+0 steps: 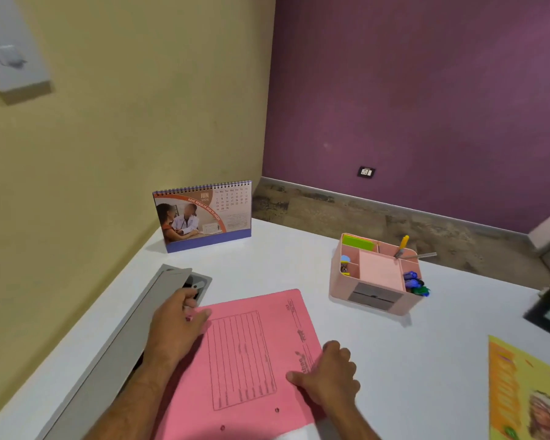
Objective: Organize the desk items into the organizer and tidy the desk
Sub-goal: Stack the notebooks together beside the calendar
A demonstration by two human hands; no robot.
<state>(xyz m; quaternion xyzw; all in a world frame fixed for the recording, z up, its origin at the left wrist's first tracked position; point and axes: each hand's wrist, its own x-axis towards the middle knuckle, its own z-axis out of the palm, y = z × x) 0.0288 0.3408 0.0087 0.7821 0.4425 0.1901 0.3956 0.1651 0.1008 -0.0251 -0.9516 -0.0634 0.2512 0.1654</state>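
A: Where's the flat pink paper folder (251, 360)?
B: On the white table (426, 360), near-left of the pink plastic organizer (375, 277), long axis toward me.
A: Hands?
B: Left hand (177, 328) pinches its far-left corner; right hand (327, 376), half-curled, presses its right edge, nearer the organizer.

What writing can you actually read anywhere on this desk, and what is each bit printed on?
"JUN" on the desk calendar, with a year below too small to read.
"HAVE REGULAR HEALTH CHECKS" on the calendar's orange band, the last word uncertain.
Date grid numbers on the calendar: present, mostly too small.
Pink folder: ruled form and sideways logo, blurred, unreadable.
Yellow leaflet: orange lettering, unreadable.
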